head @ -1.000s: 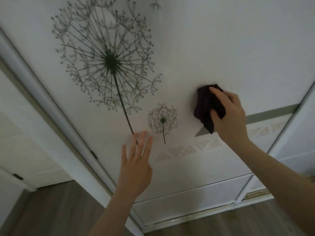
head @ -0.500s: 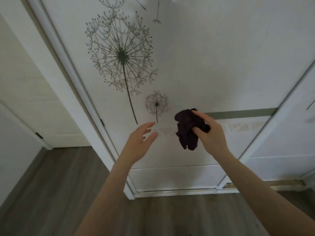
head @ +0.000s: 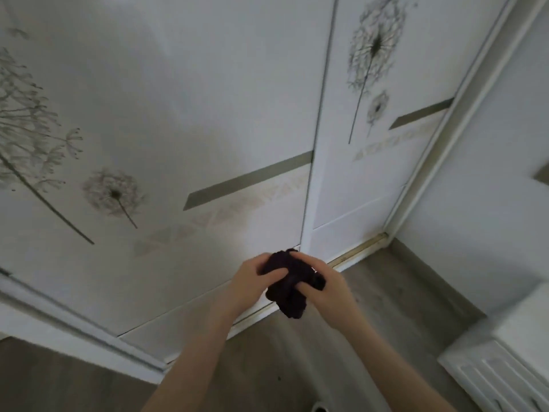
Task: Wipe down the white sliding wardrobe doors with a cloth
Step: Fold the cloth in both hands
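Note:
A dark purple cloth [head: 289, 295] is bunched up between both hands, away from the doors. My left hand [head: 252, 282] grips its left side with thumb on top. Its right side is held by my right hand [head: 325, 288], fingers curled into the fabric. Behind them stand two white sliding wardrobe doors with dandelion prints: the left door [head: 184, 114] and the right door [head: 383, 179]. A vertical frame edge separates them.
The door track [head: 356, 252] runs along the grey wood floor [head: 371, 337]. A white wall [head: 490, 188] closes the right side. A white ribbed object [head: 499, 373], blurred, sits at the lower right. A beige band [head: 246, 179] crosses the left door.
My right hand took the cloth off the door and lowered it; my left hand joined and now grips it too. The view swung right, showing the second door and the corner.

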